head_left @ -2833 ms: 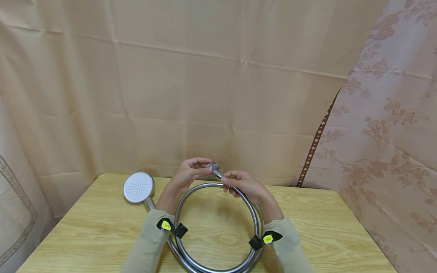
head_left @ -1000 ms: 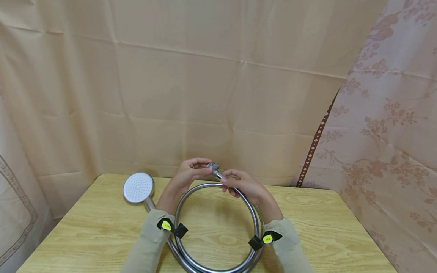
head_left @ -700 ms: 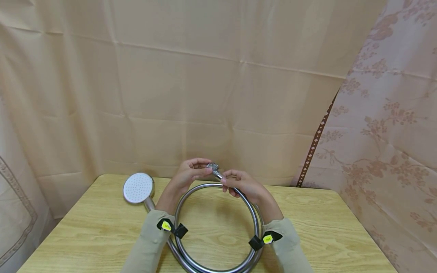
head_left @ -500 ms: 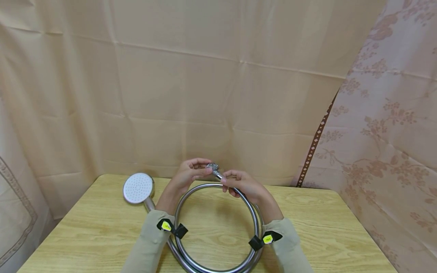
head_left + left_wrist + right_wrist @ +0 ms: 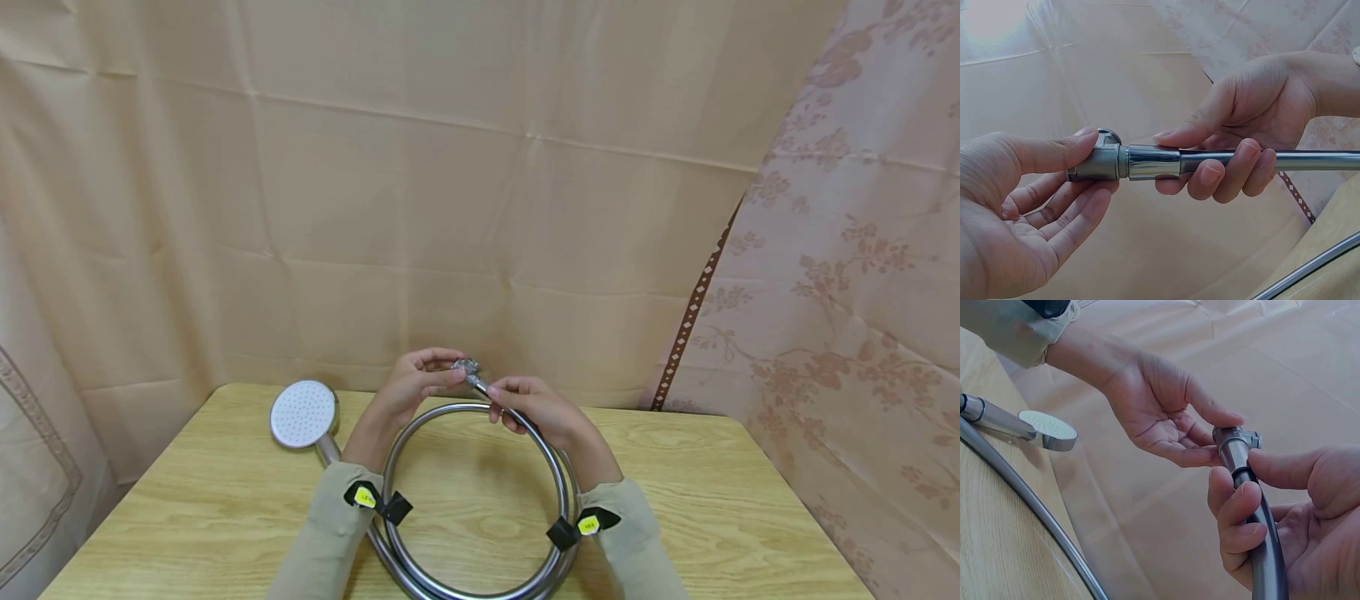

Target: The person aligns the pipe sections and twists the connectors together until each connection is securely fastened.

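Note:
My left hand pinches a small chrome pipe fitting with a short side stub, thumb on top and fingers beneath. The polished end nut of a steel shower hose lines up against the fitting, a narrow neck showing between them. My right hand grips the hose end, its thumb on the nut and its fingers curled round from below. Both hands are raised over the far part of the table. The rest of the hose lies coiled between my forearms.
A round shower head with a white face rests at the left of the wooden table, its handle partly behind my left forearm. A beige curtain hangs close behind the table, with a floral curtain at the right.
The right thumb and fingers have shifted slightly at the hose nut. The left hand, the fitting and the shower head stay where they were.

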Demonstrator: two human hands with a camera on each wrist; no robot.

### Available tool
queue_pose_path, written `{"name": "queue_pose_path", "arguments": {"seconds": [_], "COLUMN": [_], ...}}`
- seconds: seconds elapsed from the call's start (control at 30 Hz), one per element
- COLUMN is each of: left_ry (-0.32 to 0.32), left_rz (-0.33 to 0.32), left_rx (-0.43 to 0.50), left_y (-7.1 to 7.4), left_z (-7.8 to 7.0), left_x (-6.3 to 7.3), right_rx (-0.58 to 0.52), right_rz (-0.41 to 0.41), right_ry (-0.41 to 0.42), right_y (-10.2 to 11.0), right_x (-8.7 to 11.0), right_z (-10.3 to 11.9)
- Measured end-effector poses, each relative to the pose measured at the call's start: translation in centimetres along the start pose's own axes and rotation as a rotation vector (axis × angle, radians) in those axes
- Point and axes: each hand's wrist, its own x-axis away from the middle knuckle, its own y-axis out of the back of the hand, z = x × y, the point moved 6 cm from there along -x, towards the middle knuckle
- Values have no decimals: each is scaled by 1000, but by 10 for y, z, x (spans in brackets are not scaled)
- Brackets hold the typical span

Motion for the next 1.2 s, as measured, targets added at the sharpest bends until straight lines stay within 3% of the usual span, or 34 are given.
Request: {"name": "queue_pose_path", "arguments": {"seconds": [0.63,0.97,1.2], "left_ry": [-9,-4,-3], "left_rz": [1,-1,3], "left_rx": [0,-13,-5], "left_y": [1,2,1], "left_z": [-1,1,1], "left_x": [0,0,-1], "right_rx": [-21,57,50], "right_rz": [3,-8,-18], "right_ry": [-10,17,24], "right_y": [1,2,2], "right_x": [-1,0,1], "right_z": [-1,0,2]}}
